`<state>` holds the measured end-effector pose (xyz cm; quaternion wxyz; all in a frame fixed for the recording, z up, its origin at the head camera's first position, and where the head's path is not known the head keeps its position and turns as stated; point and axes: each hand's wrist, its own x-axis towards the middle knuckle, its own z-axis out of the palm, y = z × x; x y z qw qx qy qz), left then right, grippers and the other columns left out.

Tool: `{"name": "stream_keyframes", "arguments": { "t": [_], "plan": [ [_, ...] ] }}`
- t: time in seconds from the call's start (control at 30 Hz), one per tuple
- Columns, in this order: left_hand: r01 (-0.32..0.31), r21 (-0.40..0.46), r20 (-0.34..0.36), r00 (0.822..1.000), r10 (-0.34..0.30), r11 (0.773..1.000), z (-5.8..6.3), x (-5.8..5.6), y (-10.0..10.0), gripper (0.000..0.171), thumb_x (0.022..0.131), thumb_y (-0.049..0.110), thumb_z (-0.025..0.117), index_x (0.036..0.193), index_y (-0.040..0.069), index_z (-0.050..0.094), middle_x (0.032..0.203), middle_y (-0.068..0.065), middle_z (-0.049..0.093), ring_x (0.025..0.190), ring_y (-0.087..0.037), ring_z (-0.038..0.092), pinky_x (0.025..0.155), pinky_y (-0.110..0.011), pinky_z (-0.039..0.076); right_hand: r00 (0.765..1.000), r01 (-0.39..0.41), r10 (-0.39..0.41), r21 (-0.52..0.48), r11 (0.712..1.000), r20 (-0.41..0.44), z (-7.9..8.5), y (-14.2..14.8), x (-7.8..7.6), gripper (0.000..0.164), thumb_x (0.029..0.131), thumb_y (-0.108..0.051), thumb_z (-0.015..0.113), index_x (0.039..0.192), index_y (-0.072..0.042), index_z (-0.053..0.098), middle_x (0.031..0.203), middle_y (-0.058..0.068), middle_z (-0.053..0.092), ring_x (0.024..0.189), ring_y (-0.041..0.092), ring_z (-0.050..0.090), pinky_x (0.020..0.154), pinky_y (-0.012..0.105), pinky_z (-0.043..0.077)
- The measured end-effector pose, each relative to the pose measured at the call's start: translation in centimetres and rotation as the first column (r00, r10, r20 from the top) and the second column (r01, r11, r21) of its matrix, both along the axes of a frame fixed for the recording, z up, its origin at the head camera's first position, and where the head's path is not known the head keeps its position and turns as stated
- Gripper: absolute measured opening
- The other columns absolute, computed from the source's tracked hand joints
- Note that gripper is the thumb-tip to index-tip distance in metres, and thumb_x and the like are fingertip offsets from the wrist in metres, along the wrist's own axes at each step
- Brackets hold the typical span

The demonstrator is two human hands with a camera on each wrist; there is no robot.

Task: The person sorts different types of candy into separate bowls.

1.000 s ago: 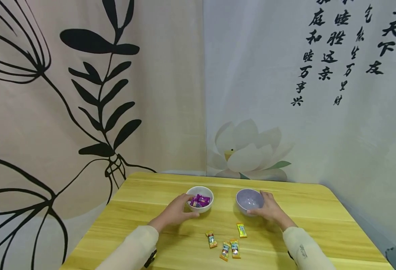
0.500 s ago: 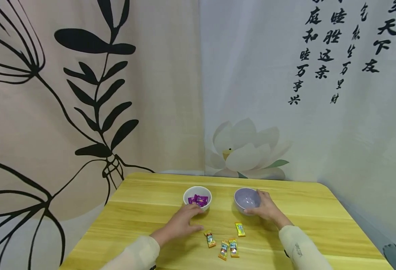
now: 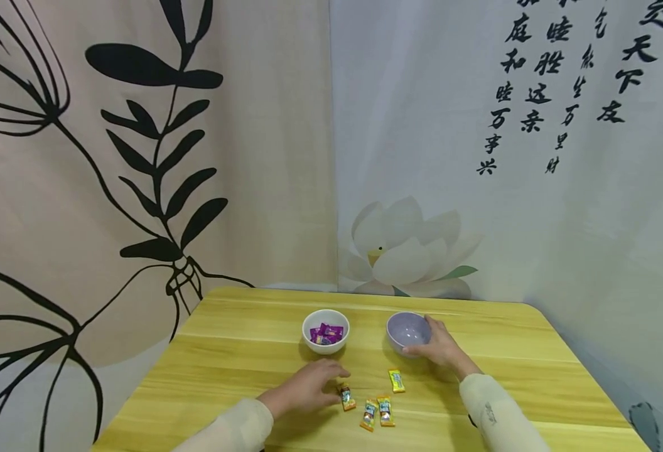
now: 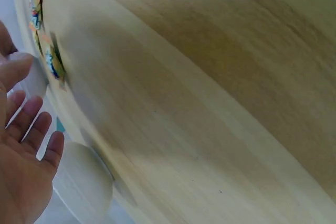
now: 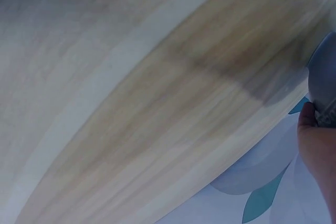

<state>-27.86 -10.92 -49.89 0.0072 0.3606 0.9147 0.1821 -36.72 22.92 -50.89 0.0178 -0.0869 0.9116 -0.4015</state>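
Observation:
My left hand (image 3: 307, 386) hovers low over the table, its fingers loosely extended beside a small wrapped candy (image 3: 346, 398). In the left wrist view, that hand (image 4: 23, 150) holds nothing. My right hand (image 3: 443, 345) grips the right side of a purple bowl (image 3: 406, 331), thumb at the near side and fingers behind. The right wrist view shows only part of this hand (image 5: 317, 148) on the bowl's wall (image 5: 321, 74). No candy shows inside the purple bowl. A white bowl (image 3: 326, 348) holding purple-wrapped candies (image 3: 327, 334) stands beyond my left hand.
A yellow-wrapped candy (image 3: 396, 380) lies before the purple bowl. Two orange-edged candies (image 3: 385, 411) lie side by side closer to me. All stand or lie on a wooden table (image 3: 241, 351), with a printed curtain (image 3: 280, 157) behind its far edge.
My left hand has left the white bowl's side and moved toward me and slightly right, reaching the nearest loose candy. My right hand stays on the purple bowl. The head view has shifted slightly.

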Motion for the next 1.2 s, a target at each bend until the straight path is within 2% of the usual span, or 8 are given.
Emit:
{"name": "stream_keyframes", "arguments": {
  "t": [0.3,0.53,0.73,1.0,1.2],
  "plan": [
    [0.047,-0.062,-0.026,0.998,-0.048,0.997,-1.0,-0.7,0.2,0.046,0.087,0.021,0.074,0.13,0.012,0.063,0.128,0.0,0.061,0.121,-0.016,0.054,0.107,-0.035,0.041,1.0,0.009,-0.008,-0.023,1.0,0.026,0.1,-0.4,0.2,0.117,0.075,-0.043,0.085,0.152,0.01,0.016,0.15,0.035,0.024,0.135,0.053,0.032,0.109,0.065,0.029],
    [0.085,-0.067,-0.027,0.996,-0.087,0.994,-1.1,-1.0,0.6,0.047,0.084,0.014,0.075,0.129,0.011,0.064,0.125,0.002,0.062,0.119,-0.014,0.056,0.105,-0.033,0.043,0.999,0.016,-0.015,-0.026,1.0,0.038,0.0,-0.5,0.3,0.118,0.075,-0.044,0.085,0.153,0.009,0.015,0.15,0.035,0.025,0.135,0.053,0.032,0.108,0.065,0.028],
    [0.113,-0.085,-0.062,0.991,-0.119,0.99,-1.7,-1.5,0.8,0.044,0.082,0.01,0.075,0.126,0.011,0.067,0.12,0.003,0.065,0.114,-0.011,0.057,0.103,-0.029,0.044,0.998,0.031,-0.029,-0.032,0.999,0.055,-0.4,-0.4,0.0,0.121,0.073,-0.049,0.085,0.154,0.006,0.014,0.151,0.034,0.024,0.135,0.052,0.032,0.109,0.065,0.027],
    [0.127,-0.077,-0.105,0.985,-0.134,0.989,-1.8,-1.6,0.9,0.03,0.083,0.017,0.078,0.113,0.013,0.074,0.101,0.008,0.063,0.096,-0.004,0.056,0.091,-0.022,0.046,0.997,0.032,-0.029,-0.036,0.999,0.065,-0.2,-0.3,0.2,0.12,0.074,-0.047,0.085,0.154,0.006,0.014,0.152,0.034,0.023,0.136,0.053,0.032,0.109,0.065,0.028],
    [0.097,-0.087,-0.106,0.989,-0.106,0.991,-2.0,-1.7,1.0,0.028,0.085,0.024,0.077,0.111,0.014,0.075,0.093,0.011,0.058,0.089,-0.002,0.051,0.084,-0.019,0.045,0.998,0.03,-0.028,-0.028,0.999,0.064,0.1,-0.3,0.4,0.118,0.075,-0.044,0.086,0.154,0.007,0.014,0.151,0.035,0.025,0.134,0.053,0.033,0.108,0.066,0.029]
  ]
}}
